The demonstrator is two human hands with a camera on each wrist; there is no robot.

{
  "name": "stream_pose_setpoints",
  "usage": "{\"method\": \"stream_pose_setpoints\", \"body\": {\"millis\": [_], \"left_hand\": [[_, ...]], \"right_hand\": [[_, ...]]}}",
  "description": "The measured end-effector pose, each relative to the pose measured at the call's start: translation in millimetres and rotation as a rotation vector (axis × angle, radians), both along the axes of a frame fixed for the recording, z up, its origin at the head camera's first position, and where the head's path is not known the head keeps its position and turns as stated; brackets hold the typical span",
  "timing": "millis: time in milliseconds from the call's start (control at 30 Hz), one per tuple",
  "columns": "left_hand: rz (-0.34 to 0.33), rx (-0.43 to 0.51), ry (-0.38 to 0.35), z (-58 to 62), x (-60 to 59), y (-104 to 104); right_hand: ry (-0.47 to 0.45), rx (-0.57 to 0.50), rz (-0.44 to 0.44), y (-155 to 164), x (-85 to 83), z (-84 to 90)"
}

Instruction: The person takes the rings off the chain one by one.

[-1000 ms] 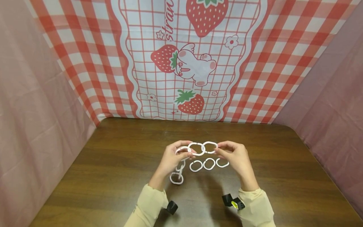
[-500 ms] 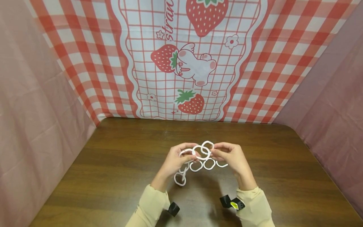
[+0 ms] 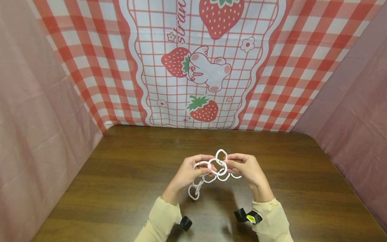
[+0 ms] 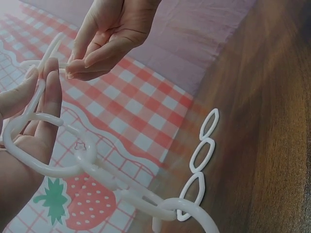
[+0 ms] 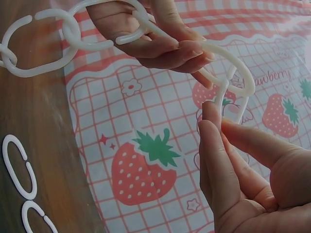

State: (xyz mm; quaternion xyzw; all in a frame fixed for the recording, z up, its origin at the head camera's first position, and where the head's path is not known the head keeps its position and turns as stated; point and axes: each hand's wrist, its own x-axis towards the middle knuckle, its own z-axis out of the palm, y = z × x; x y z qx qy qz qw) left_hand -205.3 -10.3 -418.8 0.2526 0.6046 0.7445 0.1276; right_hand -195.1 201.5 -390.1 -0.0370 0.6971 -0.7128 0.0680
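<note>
At frame centre a light, stiff, slippery-looking white ring chain (image 3: 208, 168) is pinched by left hand (image 3: 188, 173) and right hand (image 3: 246, 169), best gripped beside each ring's split.

Soft, even light; head view sharp, both wrist views dimmer and hazy.

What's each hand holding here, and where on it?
Both hold the white ring chain above the table: left hand grips a ring partway along, the rest hanging below; right hand pinches the end ring.
</note>
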Motion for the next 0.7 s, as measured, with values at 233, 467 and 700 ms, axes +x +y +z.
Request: {"method": "stream_pose_setpoints", "body": {"millis": [233,467,700], "left_hand": [[-0.013,-0.049,0.026,0.4,1.1,-1.0],[-0.024,-0.049,0.031,-0.5,0.8,-1.2],[-0.019,-0.019,0.038,-1.2,0.2,-1.7]], "right_hand": [[-0.003,-0.037,0.004,2.1,-0.1,-0.8],[0.011,-0.069,-0.024,5.8,0.6,2.8],[0.047,-0.058,-0.074,6.5,2.3,4.7]]}}
